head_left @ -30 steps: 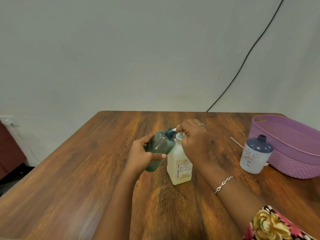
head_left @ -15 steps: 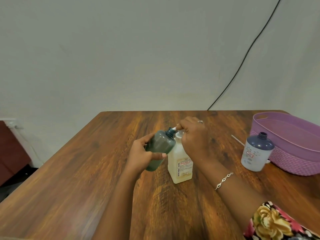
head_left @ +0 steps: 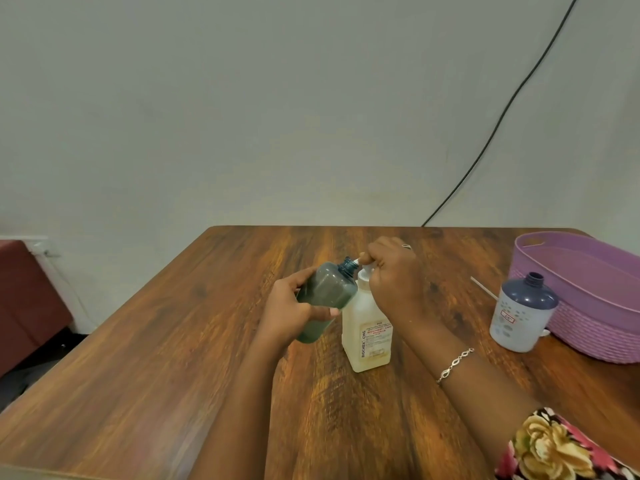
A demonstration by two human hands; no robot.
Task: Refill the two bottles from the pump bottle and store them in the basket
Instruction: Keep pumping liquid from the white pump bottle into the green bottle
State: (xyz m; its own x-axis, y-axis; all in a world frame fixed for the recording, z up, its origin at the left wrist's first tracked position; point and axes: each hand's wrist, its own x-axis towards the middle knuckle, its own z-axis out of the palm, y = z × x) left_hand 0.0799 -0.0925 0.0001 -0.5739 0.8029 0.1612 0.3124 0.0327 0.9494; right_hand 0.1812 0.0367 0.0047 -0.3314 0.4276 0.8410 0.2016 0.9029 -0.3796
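Note:
My left hand grips a dark green translucent bottle, tilted so its open neck meets the white nozzle of the pump bottle. The pump bottle is cream-coloured with a red-lettered label and stands mid-table. My right hand curls over its pump head and hides most of it. A second bottle, white with a dark blue dome and an open neck, stands upright at the right. It is just in front of the purple basket.
The wooden table runs to the wall at the back. A thin white stick lies between the pump bottle and the basket. A black cable hangs down the wall. A dark red seat stands off the table's left edge.
Both hands hold the same grips on the green bottle and the pump head. The view has shifted slightly; nothing on the table has moved.

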